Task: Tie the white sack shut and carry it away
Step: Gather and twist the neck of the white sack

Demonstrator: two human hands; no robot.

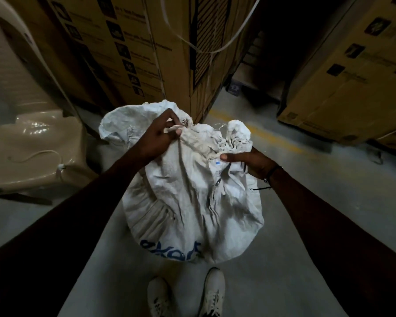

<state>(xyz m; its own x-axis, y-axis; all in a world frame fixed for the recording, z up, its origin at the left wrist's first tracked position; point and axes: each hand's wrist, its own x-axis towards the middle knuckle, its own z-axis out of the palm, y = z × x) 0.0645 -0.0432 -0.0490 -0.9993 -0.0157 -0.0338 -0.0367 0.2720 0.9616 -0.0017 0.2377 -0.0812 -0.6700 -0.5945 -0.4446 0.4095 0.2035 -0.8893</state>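
Sack: the white sack [192, 197] stands on the grey floor [306, 225] just beyond my shoes [185, 294], in the aisle between the cartons [114, 49], blue lettering on its near side.
Mouth: gathered into a twisted, wrinkled neck [204, 140] that runs between my hands; loose flaps stick up at far left and far right.
Left hand: my left hand [160, 136] is closed on the far-left end of the neck, fingertips pinching the fabric near a frayed tuft.
Right hand: my right hand [249, 161] clamps the near-right end, thumb pressed flat on top.
Done: I judge the gathering and twisting finished or close to it.
Knot: I see no finished knot and no cord around the neck, so tying seems under way, not complete.
Left to do: cinch the neck shut, then lift the sack and carry it off; it is not yet off the floor, as far as I can tell.
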